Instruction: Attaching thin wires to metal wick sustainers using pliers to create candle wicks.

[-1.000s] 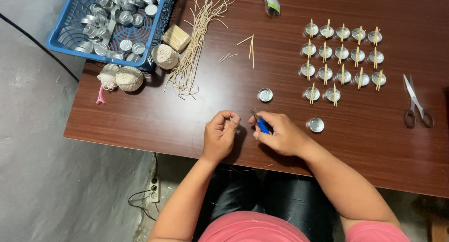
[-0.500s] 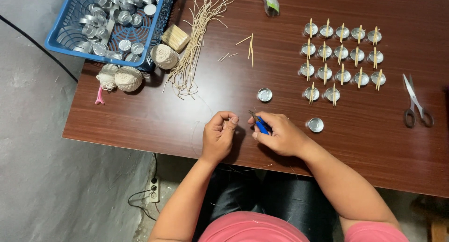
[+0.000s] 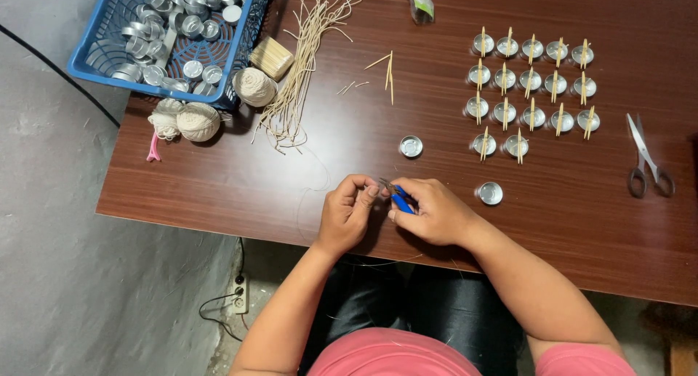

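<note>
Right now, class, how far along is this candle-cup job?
Done: rows of metal cups each carry a stick. In hand: the right hand holds blue-handled pliers against the left hand. Left: two bare cups nearby, and many more in the blue basket.

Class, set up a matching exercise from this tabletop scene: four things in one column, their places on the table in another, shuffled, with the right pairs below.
Things:
1. blue basket
2. scissors
3. blue-handled pliers
4. balls of string

Places:
A. far right of the table
B. in the right hand, near the left hand
C. top left corner, holding metal cups
D. just below the basket, at the left edge

Pairs: 1-C, 2-A, 3-B, 4-D
</note>
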